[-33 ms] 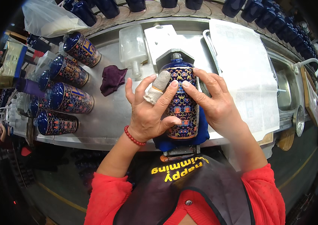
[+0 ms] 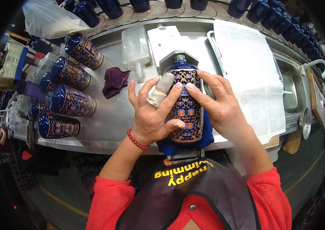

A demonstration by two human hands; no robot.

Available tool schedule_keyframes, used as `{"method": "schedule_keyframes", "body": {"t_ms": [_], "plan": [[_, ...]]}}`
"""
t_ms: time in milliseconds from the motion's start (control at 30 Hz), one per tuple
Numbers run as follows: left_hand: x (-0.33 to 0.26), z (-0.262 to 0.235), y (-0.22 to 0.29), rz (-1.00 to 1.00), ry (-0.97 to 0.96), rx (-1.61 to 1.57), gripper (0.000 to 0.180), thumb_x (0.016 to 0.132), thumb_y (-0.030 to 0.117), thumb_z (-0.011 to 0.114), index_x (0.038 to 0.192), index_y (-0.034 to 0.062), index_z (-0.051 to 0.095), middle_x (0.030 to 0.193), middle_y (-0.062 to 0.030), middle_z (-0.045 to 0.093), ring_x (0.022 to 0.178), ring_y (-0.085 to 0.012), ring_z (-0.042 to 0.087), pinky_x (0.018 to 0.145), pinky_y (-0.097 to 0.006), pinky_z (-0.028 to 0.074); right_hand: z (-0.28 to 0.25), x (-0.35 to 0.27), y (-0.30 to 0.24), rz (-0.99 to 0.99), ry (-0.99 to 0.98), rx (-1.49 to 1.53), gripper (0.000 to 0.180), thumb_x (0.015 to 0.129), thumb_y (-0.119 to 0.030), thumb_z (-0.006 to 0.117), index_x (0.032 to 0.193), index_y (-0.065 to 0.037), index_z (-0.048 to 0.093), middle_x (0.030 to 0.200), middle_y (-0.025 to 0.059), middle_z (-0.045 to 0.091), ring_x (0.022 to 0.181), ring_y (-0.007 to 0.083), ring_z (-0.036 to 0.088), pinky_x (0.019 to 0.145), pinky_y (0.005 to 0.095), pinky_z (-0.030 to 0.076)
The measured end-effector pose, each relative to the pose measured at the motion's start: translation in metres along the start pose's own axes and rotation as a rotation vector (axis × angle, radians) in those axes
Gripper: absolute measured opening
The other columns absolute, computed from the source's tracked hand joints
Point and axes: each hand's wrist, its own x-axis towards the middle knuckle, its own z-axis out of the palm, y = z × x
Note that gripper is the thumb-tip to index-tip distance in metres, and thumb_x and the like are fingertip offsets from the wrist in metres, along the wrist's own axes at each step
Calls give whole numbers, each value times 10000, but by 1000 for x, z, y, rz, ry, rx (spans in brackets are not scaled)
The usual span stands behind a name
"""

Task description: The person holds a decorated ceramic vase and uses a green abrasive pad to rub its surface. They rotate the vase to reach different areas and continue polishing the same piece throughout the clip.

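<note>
1. The left hand (image 2: 153, 115) cups the patterned blue bottle (image 2: 186, 103), its fingers (image 2: 162, 89) curled over the left side, one wrapped in a white bandage.
2. The right hand (image 2: 218, 105) presses its fingers flat on the bottle's right side.
3. The bottle lies on a blue cloth (image 2: 205, 136) at the counter (image 2: 109, 120) front edge.
4. A purple rag (image 2: 114, 81) lies left.

Both hands are raised side by side, palms down, fingers spread and curved. The left hand (image 2: 153, 115) carries a wrapped middle finger and a red-beaded wrist; the right hand (image 2: 220, 105) mirrors it.
</note>
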Motion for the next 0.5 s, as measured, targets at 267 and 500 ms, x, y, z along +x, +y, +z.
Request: {"method": "schedule_keyframes", "body": {"t_ms": [267, 500], "plan": [[0, 0, 0, 0, -4, 6, 812, 965, 755, 426, 1422, 124, 654, 1372, -122, 653, 1339, -318, 458, 1228, -610, 45, -2, 3, -9, 7, 16, -20, 481, 808, -33, 672, 1282, -105, 707, 1305, 182, 602, 1120, 373, 596, 961, 459, 528], [-3, 1, 0, -18, -20, -61, 846, 966, 763, 416, 1449, 98, 618, 1400, -116, 635, 1350, -322, 451, 1228, -600, 55, 0, 4, -5, 49, 44, 25, 494, 809, -15, 661, 1292, -108, 702, 1291, 176, 599, 1138, 372, 592, 967, 459, 518]]}}
